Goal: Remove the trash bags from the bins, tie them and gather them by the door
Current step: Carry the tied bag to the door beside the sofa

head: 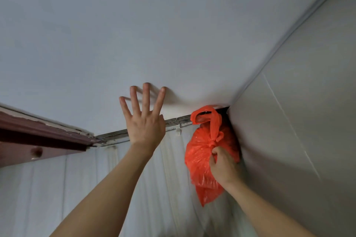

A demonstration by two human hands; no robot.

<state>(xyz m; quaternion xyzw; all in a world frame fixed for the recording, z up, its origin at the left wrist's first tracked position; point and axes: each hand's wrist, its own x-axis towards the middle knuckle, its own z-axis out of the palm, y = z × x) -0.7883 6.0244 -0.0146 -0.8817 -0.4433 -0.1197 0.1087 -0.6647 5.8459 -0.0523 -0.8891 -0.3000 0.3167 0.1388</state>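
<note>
A red-orange plastic trash bag [199,157] is tied in a knot, with its loop handles sticking out above the knot. It sits in the corner where a white wall meets a grey panel. My right hand [223,165] grips the bag just below the knot, fingers curled into the plastic. My left hand [144,121] is spread wide, with its straight fingers flat against the white wall [173,25], left of the bag and apart from it. The bag's contents are hidden.
A dark red door [28,136] with its frame stands at the left. A grey panel [298,121] closes off the right side. A dark strip [173,122] runs along the wall's base. The pale striped floor [86,188] lies under my arms.
</note>
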